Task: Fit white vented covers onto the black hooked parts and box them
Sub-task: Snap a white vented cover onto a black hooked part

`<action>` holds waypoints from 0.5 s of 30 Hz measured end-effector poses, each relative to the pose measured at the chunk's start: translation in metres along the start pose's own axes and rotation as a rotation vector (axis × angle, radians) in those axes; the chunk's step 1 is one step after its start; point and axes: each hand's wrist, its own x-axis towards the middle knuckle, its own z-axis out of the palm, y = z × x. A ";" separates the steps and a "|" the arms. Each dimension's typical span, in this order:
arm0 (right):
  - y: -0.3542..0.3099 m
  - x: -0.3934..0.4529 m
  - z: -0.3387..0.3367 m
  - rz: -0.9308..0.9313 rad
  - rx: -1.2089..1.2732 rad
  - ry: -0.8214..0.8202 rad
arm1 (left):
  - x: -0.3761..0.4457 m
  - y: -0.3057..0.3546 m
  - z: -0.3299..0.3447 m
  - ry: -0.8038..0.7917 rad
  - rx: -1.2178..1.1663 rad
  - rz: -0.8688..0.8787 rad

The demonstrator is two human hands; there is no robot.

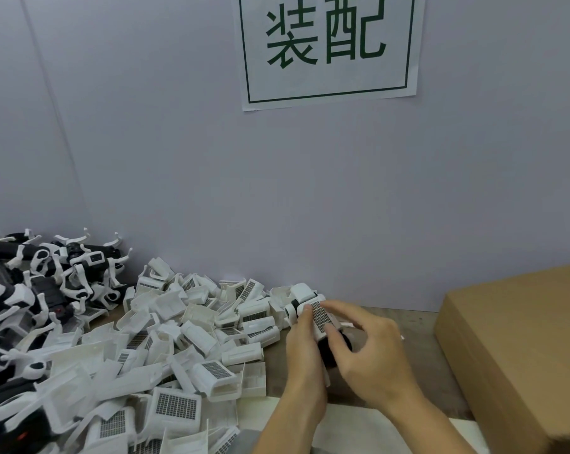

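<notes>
Dozens of black hooked parts [44, 290] are heaped at the far left of the desk [418, 326], with a spread of loose white vented covers [179, 348] just beside them. Right of that pile, the left hand [305, 355] grips a white vented cover [321, 317] seated on a black part [329, 350], the right hand [372, 352] pinching its other side. A cardboard box [519, 348] stands at far right.
</notes>
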 end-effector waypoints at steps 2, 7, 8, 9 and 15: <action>0.003 0.001 0.000 0.069 0.024 0.111 | -0.001 0.001 0.000 -0.011 -0.002 -0.002; 0.015 0.001 0.001 0.477 0.238 0.031 | -0.002 -0.005 0.001 -0.105 0.105 0.070; 0.015 0.001 0.001 0.540 0.325 0.005 | -0.003 -0.006 0.000 -0.113 0.118 0.085; 0.015 0.000 0.000 0.583 0.406 -0.008 | -0.003 -0.007 0.000 -0.116 0.124 0.099; 0.016 0.001 -0.001 0.716 0.598 -0.005 | -0.006 -0.009 0.001 -0.180 0.201 0.188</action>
